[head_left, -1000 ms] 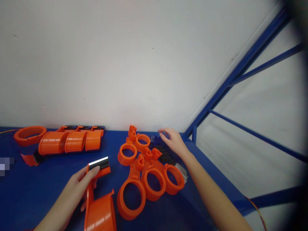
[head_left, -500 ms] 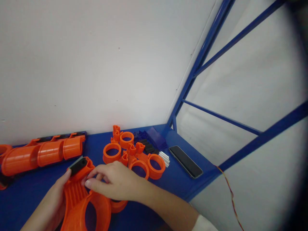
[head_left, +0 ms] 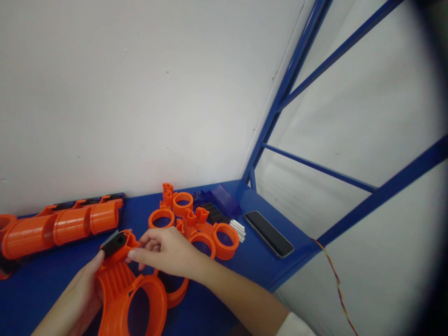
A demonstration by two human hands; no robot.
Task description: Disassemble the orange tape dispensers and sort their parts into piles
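Note:
My left hand (head_left: pixel 82 289) is closed around an orange plastic ring bracket (head_left: pixel 117 284), which has a ridged arm and a large round ring at its near end. A black block (head_left: pixel 114 244) with a round hole in its end sits along the bracket's top, and my left thumb presses against it. A thin grey strip shows behind the block. My right hand (head_left: pixel 168 249) has its thumb and fingers pinched at the bracket's right end; the fingertips are partly hidden. Below the right wrist, another orange ring (head_left: pixel 179 295) lies on the blue table.
Several orange ring brackets (head_left: pixel 226 240) lie ahead on the blue table (head_left: pixel 140 205), beside black blocks (head_left: pixel 214 213), silver rods (head_left: pixel 238 229) and dark blue pieces (head_left: pixel 226 199). A phone (head_left: pixel 269 233) lies to the right. An orange assembly (head_left: pixel 72 226) stands left. A blue frame (head_left: pixel 322 176) borders the right side.
The bracket has shifted slightly right in my left hand and tilted a little. My right fingers have moved slightly toward its upper right end.

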